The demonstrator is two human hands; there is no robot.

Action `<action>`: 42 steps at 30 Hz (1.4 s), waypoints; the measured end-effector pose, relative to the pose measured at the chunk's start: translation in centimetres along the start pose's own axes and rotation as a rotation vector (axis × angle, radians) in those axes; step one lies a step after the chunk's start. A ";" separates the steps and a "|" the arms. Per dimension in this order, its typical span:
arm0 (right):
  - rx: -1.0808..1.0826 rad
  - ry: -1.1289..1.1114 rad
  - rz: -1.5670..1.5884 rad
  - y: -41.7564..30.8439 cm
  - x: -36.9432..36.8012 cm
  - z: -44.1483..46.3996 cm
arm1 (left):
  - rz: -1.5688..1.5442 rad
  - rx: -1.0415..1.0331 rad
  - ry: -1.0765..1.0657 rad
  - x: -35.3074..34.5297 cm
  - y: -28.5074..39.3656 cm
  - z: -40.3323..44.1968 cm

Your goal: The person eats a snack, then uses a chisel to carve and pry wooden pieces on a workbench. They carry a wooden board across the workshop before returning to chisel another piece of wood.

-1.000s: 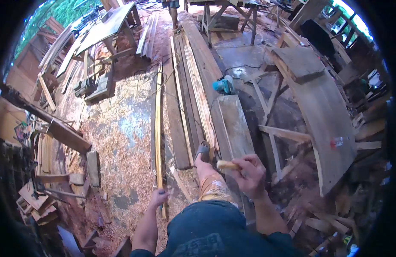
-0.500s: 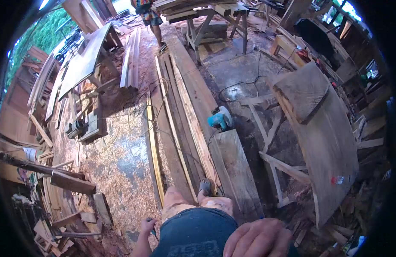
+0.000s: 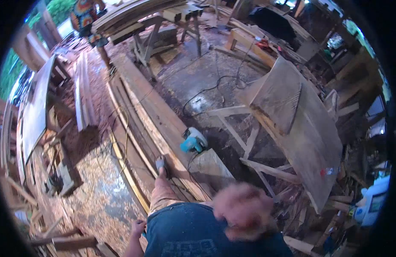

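A stride brings the circular saw (image 3: 194, 141) nearer; left hand (image 3: 137, 228) grips a half-hidden tool (image 3: 143, 234), right hand (image 3: 243, 210) too blurred to tell.

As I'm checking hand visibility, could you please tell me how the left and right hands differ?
The right hand looks larger and blurred; the left hand looks smaller and sharper. The right hand covers part of the shirt; the left hand is beside it. Both are bare.
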State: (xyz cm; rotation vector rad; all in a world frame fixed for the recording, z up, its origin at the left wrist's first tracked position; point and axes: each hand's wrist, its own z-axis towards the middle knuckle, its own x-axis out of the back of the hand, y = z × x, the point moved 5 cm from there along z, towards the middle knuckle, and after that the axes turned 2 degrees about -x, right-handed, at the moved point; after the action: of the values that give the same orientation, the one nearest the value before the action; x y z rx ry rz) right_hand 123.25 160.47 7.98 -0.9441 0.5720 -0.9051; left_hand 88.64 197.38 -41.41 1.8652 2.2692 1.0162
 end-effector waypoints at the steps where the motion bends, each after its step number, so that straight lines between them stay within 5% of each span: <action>1: -0.048 0.046 -0.169 2.5 0.4 2.2 | 0.001 0.008 -0.010 0.8 2.1 2.0; 5: -0.269 0.220 -0.868 17.9 3.0 9.8 | 0.141 0.027 -0.100 6.6 12.2 11.1; 9: -0.568 0.386 -0.924 30.4 8.0 6.7 | 0.154 -0.301 -0.005 12.7 25.5 22.8; 12: -0.894 0.562 -0.762 33.5 10.3 5.4 | 0.134 -0.404 0.069 15.5 38.2 23.7; 14: -0.917 0.796 -0.600 36.5 12.6 2.9 | 0.063 -0.499 0.071 16.1 43.1 25.5; 18: -1.116 1.310 0.081 41.6 18.6 0.2 | 0.088 -0.481 -0.006 15.0 49.4 26.4; 26: -0.676 1.914 0.487 52.3 29.9 1.0 | 0.259 -0.385 -0.144 9.2 55.0 31.9; 30: -0.490 1.960 0.515 54.7 33.6 4.5 | 0.405 -0.564 -0.079 2.3 68.0 36.2; 34: -0.375 2.104 0.440 57.2 36.3 6.0 | 0.437 -0.689 -0.252 -8.4 81.6 43.9; 39: -0.382 2.452 0.432 57.7 35.6 5.6 | 0.606 -0.496 -0.298 -19.1 97.9 46.6; 42: -0.483 2.577 0.299 57.3 35.4 6.5 | 0.611 -0.643 -0.362 -24.5 106.0 50.3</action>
State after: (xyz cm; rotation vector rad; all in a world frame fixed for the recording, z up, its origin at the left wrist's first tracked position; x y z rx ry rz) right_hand 169.48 149.09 -40.12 0.5997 3.0089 -1.2796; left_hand 208.17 205.63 -37.22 2.1962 1.0100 1.1447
